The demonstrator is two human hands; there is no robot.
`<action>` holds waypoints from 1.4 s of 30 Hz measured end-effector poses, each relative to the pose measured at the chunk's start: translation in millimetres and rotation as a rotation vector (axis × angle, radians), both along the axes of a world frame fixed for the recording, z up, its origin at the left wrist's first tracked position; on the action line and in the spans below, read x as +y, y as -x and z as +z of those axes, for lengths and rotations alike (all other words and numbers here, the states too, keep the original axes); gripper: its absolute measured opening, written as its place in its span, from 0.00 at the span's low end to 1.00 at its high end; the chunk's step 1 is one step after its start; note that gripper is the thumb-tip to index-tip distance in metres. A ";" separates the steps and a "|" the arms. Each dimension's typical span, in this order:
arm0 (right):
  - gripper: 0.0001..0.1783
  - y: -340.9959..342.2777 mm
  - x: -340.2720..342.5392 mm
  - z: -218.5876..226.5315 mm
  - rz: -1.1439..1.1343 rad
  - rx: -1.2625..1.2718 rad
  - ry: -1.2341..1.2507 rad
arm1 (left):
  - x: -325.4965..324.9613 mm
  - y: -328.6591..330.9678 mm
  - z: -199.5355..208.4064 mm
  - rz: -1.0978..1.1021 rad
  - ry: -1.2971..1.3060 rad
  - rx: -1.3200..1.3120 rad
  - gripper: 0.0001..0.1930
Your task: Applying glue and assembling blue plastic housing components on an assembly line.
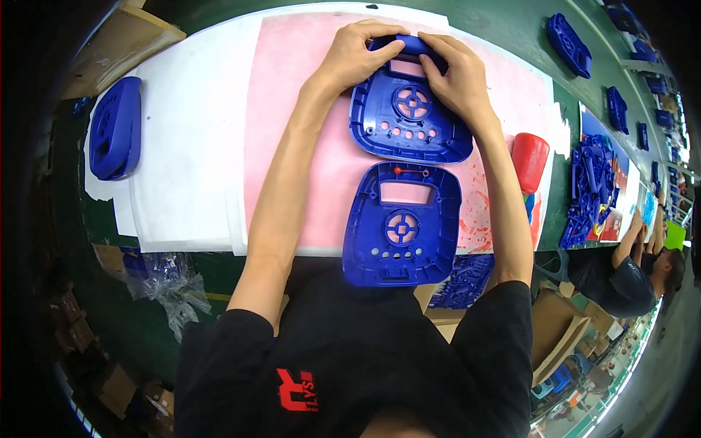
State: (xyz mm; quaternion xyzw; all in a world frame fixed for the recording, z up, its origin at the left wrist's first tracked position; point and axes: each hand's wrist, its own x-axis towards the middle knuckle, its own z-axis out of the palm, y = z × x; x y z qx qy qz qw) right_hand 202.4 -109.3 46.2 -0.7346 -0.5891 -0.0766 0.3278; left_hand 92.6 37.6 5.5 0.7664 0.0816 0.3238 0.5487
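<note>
Two blue plastic housing shells lie in line before me, their ribbed insides facing up. The far shell (372,109) has a window, a round grille and a row of small holes. At its far end sits a smooth blue bar-shaped part (415,45); I cannot tell whether it is separate. My left hand (356,57) grips that end from the left, thumb and fingers closed. From the right, my right hand (460,79) closes on the same end, thumb inside by the window. The near shell (365,219) overhangs the table's front edge, untouched. A small red piece (398,171) rests at its far end.
Pink and white sheets (292,190) cover the table. A red container (529,160) stands right of my right forearm. Another blue housing (115,128) is at the left. Piled blue parts (590,182) lie at the right, with a person (628,281) working beyond. Clear plastic wrap (171,285) hangs lower left.
</note>
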 end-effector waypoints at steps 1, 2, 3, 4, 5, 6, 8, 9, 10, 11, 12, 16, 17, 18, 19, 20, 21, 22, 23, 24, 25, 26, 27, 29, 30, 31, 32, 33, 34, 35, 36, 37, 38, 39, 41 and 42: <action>0.18 0.8 -1.1 0.7 0.000 0.001 0.000 | -0.8 -0.3 0.7 0.002 -0.035 0.005 0.12; 0.17 2.1 -3.4 1.8 -0.035 0.040 0.043 | -1.8 -0.4 1.4 0.004 -0.071 0.010 0.12; 0.17 3.1 -3.8 3.5 -0.069 0.080 0.083 | -2.2 -0.8 1.3 0.005 -0.073 0.011 0.12; 0.17 3.4 -3.5 4.4 -0.069 0.081 0.081 | -3.1 -1.1 1.0 0.004 -0.044 0.011 0.12; 0.17 3.5 -3.5 5.1 -0.062 0.057 0.086 | -3.7 -1.2 0.7 0.002 -0.014 0.011 0.13; 0.17 3.5 -4.3 5.1 -0.059 0.035 0.092 | -4.6 -0.8 1.7 -0.003 -0.015 0.013 0.13; 0.17 2.3 -3.6 2.6 -0.039 0.035 0.078 | -5.7 0.2 3.2 -0.015 0.026 0.019 0.12; 0.17 1.5 -3.3 2.8 -0.015 0.030 0.067 | -5.7 -0.1 3.5 -0.022 0.026 0.020 0.12; 0.17 0.7 -2.4 2.7 -0.022 0.032 0.068 | -5.1 0.1 3.8 -0.026 0.078 0.031 0.12; 0.17 0.1 -1.0 2.4 -0.002 -0.006 0.065 | -4.6 0.2 3.9 -0.029 0.129 0.041 0.11; 0.17 -0.2 0.7 2.0 0.022 -0.044 0.062 | -2.6 0.5 3.4 -0.032 0.130 0.043 0.11; 0.17 -5.1 -2.5 -2.2 0.014 0.009 0.014 | -0.6 -1.8 4.3 -0.045 0.028 0.026 0.11; 0.17 -6.8 -3.2 -3.0 0.014 0.008 0.015 | -1.2 -3.2 5.4 -0.043 -0.003 0.036 0.11; 0.17 -6.5 -2.9 -2.8 -0.003 -0.008 0.034 | -1.5 -2.9 5.3 -0.039 -0.034 0.048 0.11; 0.17 -6.1 -2.6 -2.5 -0.019 -0.025 0.052 | -2.1 -2.7 5.2 -0.037 -0.034 0.049 0.11; 0.17 -5.6 -2.7 -2.2 -0.017 -0.025 0.052 | -2.7 -2.6 5.2 -0.033 -0.003 0.051 0.11; 0.17 -4.6 -3.1 -2.3 -0.003 -0.022 0.051 | -2.7 -2.2 3.7 -0.030 0.027 0.052 0.11; 0.18 -4.0 -3.2 -2.4 0.010 -0.020 0.049 | -2.6 -1.7 2.4 -0.029 0.027 0.052 0.11; 0.18 -3.6 -2.9 -2.5 0.010 -0.021 0.049 | -2.6 -1.4 1.1 -0.032 0.027 0.033 0.11; 0.18 -3.2 -3.0 -2.6 0.016 -0.008 0.039 | -2.7 -1.5 0.5 -0.035 0.028 0.013 0.11; 0.18 -2.9 -3.1 -2.7 0.021 0.005 0.028 | -2.2 -2.1 0.3 -0.036 0.029 0.012 0.11; 0.18 -2.8 -2.9 -2.6 0.020 0.004 0.029 | -1.3 -2.8 0.1 -0.036 -0.003 0.010 0.12; 0.18 -1.6 -2.2 -2.2 0.000 -0.004 0.045 | -0.4 -2.7 -0.7 -0.035 -0.035 0.010 0.12; 0.18 -0.4 -1.1 -1.4 -0.019 -0.012 0.063 | 3.1 -3.4 -1.7 -0.070 0.002 0.018 0.12; 0.18 -1.7 -1.2 -0.5 -0.006 0.006 0.057 | 3.5 -3.7 -1.7 -0.106 0.039 0.024 0.12; 0.18 -2.2 -1.5 0.1 0.007 0.024 0.052 | 2.9 -3.2 -2.2 -0.105 0.041 0.024 0.12; 0.18 -1.7 -2.8 0.3 0.008 0.024 0.053 | 2.1 -2.7 -2.7 -0.107 0.018 0.027 0.12; 0.18 -0.2 -3.0 1.2 0.003 0.041 0.062 | 2.9 -2.2 -2.7 -0.107 -0.008 0.029 0.12; 0.18 0.5 -2.6 1.8 -0.002 0.057 0.070 | 2.9 -2.3 -2.7 -0.104 -0.009 0.029 0.12; 0.18 0.1 -1.8 1.9 0.001 0.057 0.069 | 2.2 -2.8 -2.8 -0.106 -0.015 0.007 0.12; 0.18 -0.2 -2.2 1.2 0.005 0.055 0.064 | 1.8 -2.5 -3.4 -0.109 -0.020 -0.015 0.12; 0.18 -0.5 -2.2 0.5 0.010 0.054 0.058 | 2.4 -1.9 -3.7 -0.108 -0.019 -0.015 0.12; 0.18 -1.0 -1.5 -0.2 0.011 0.054 0.058 | 3.2 -1.3 -3.8 -0.099 -0.015 0.020 0.12; 0.18 -2.0 -1.3 -0.3 0.022 0.035 0.065 | 3.1 -1.6 -3.2 -0.091 -0.010 0.054 0.12; 0.18 -3.2 -1.7 -0.6 0.033 0.014 0.071 | 2.0 -1.8 -1.8 -0.073 -0.024 0.052 0.12; 0.18 -2.4 -1.4 -0.3 0.025 0.015 0.084 | 1.6 -1.5 -1.4 -0.055 -0.038 0.051 0.12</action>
